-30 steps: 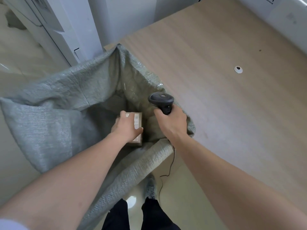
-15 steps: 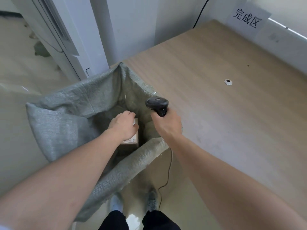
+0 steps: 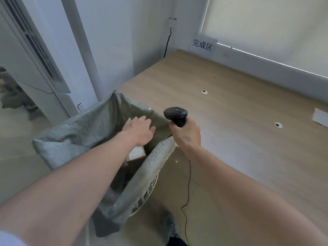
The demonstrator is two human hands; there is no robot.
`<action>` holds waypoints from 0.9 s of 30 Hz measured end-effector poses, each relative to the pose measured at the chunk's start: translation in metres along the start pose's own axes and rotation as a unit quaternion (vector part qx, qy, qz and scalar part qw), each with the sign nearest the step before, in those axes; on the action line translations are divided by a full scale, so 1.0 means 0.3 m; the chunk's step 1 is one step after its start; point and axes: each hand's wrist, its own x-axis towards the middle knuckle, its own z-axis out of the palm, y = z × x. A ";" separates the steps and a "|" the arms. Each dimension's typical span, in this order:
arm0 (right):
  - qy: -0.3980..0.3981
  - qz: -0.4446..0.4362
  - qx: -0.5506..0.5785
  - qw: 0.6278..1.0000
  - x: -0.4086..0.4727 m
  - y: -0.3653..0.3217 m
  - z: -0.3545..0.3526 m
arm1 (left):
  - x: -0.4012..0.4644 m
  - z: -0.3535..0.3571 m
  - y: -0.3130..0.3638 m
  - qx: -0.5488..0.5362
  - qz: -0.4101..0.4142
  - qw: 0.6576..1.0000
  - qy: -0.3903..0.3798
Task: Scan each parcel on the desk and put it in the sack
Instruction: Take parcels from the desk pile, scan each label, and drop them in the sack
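Brown cardboard parcel point(image 3: 136, 154) lies inside the grey woven sack point(image 3: 92, 125), your empty left hand point(image 3: 139, 130) hovers above with loose fingers, your right hand point(image 3: 186, 133) grips the black scanner point(image 3: 175, 114), and another flat white parcel point(image 3: 320, 116) waits on the wooden desk point(image 3: 230, 121).

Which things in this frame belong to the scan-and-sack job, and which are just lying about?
Job:
sack
parcel lying inside the sack
scanner, gripped by the right hand
left hand, open over the sack

Lying about:
wall sign
desk grommets
white item at the desk's right edge
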 end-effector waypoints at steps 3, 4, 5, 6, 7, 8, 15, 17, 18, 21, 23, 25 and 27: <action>0.049 0.020 0.009 0.999 -0.115 0.022 -0.080 | -0.085 -0.046 0.053 0.005 0.056 0.998 -0.012; 0.063 0.027 0.012 0.998 -0.152 0.032 -0.111 | -0.111 -0.059 0.077 0.009 0.073 0.997 -0.013; 0.078 0.033 0.015 0.996 -0.189 0.045 -0.145 | -0.133 -0.070 0.103 0.012 0.089 0.996 -0.012; 0.094 0.041 0.016 0.995 -0.224 0.057 -0.180 | -0.152 -0.081 0.133 0.015 0.105 0.994 -0.008; 0.111 0.048 0.019 0.992 -0.256 0.070 -0.217 | -0.167 -0.091 0.166 0.018 0.120 0.993 -0.002; 0.126 0.055 0.022 0.990 -0.286 0.085 -0.254 | -0.180 -0.102 0.203 0.021 0.135 0.991 0.004; 0.233 0.082 0.038 0.968 -0.473 0.226 -0.542 | -0.283 -0.140 0.544 0.067 0.230 0.971 0.021; 0.265 0.087 0.042 0.959 -0.530 0.280 -0.629 | -0.319 -0.136 0.661 0.078 0.256 0.963 0.022; 0.279 0.089 0.044 0.955 -0.558 0.311 -0.674 | -0.337 -0.134 0.724 0.080 0.267 0.960 0.020; 0.319 0.102 0.054 0.941 -0.644 0.412 -0.813 | -0.403 -0.118 0.922 0.084 0.308 0.947 0.021; 0.340 0.114 0.058 0.932 -0.702 0.484 -0.912 | -0.455 -0.104 1.062 0.087 0.332 0.939 0.025; 0.356 0.124 0.058 0.925 -0.760 0.557 -1.017 | -0.512 -0.089 1.204 0.096 0.357 0.929 0.032; 0.371 0.132 0.055 0.918 -0.812 0.632 -1.124 | -0.569 -0.069 1.345 0.103 0.382 0.917 0.039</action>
